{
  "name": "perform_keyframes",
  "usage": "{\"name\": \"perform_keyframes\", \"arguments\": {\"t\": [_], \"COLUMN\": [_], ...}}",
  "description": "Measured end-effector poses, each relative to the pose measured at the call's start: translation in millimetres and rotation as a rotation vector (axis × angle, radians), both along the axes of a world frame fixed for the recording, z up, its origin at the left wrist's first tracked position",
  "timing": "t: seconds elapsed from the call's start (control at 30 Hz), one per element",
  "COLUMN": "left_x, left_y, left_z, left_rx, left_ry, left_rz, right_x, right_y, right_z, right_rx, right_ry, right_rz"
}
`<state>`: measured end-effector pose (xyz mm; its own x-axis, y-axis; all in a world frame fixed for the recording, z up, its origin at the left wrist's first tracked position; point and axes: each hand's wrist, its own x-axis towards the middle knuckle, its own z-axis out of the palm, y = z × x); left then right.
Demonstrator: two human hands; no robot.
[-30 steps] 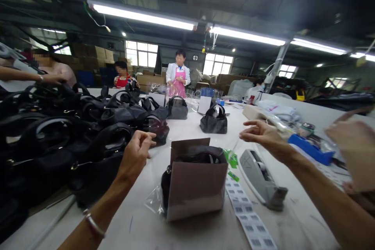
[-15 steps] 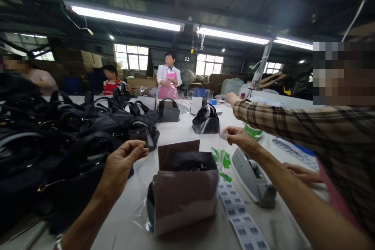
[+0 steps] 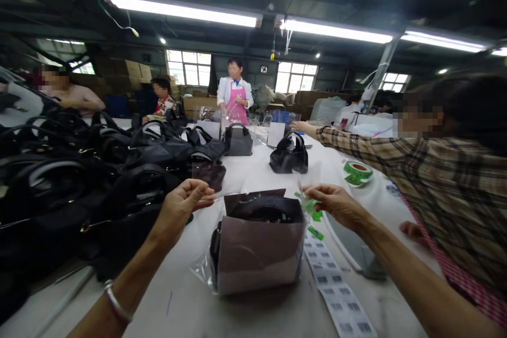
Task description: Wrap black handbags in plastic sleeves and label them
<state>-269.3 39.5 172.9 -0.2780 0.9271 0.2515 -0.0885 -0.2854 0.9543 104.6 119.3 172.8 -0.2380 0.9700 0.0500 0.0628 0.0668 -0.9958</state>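
In front of me on the table stands a black handbag (image 3: 273, 210) with a brownish-grey sheet (image 3: 259, 253) across its near side. Around both is a clear plastic bag (image 3: 204, 273), its loose corner sticking out at the lower left. My left hand (image 3: 184, 206) pinches the plastic bag's upper edge on the left. On the opposite side, my right hand (image 3: 338, 205) pinches that edge between thumb and fingers. The handbag's lower part is hidden behind the sheet.
Black handbags (image 3: 130, 190) are heaped on the left, with another handbag (image 3: 289, 156) ahead. Barcode labels (image 3: 336, 290), green tape (image 3: 357, 171) and a partly hidden grey-white device (image 3: 358, 245) lie right. A co-worker's plaid sleeve (image 3: 356, 145) reaches across from the right.
My hands have come slightly closer together and lower over the plastic bag's mouth. The co-worker at right leans farther in, arm stretched toward the table's far side. My view has shifted.
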Motion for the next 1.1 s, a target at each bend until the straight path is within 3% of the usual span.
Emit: {"name": "perform_keyframes", "arguments": {"t": [0.17, 0.27, 0.4, 0.53, 0.67, 0.83, 1.1], "left_x": [-16, -21, -25, -31, -36, -43, -41], "left_y": [-11, -7, 9, 14, 13, 20, 24], "left_z": [47.4, 62.2, 47.9, 32.6, 27.5, 26.4, 5.7], "left_rx": [0.18, 0.19, 0.031, 0.057, -0.097, 0.007, -0.009], "left_ry": [0.041, 0.069, 0.092, 0.048, 0.057, 0.006, -0.018], "left_rz": [0.126, 0.117, 0.063, 0.065, -0.019, 0.036, -0.12], "right_x": [4, -1, -12, -15, -17, -16, -17], "right_y": [-5, -4, 3, 4, 2, 9, 0], "right_z": [44.8, 52.7, 30.8, 14.1, 12.5, 19.6, -1.2], "right_rx": [0.136, 0.086, -0.079, -0.026, -0.069, 0.001, -0.052], "right_ry": [0.051, 0.066, 0.016, 0.069, 0.033, 0.071, 0.057], "right_rz": [-0.074, -0.08, -0.139, -0.134, -0.177, -0.177, -0.151]}}
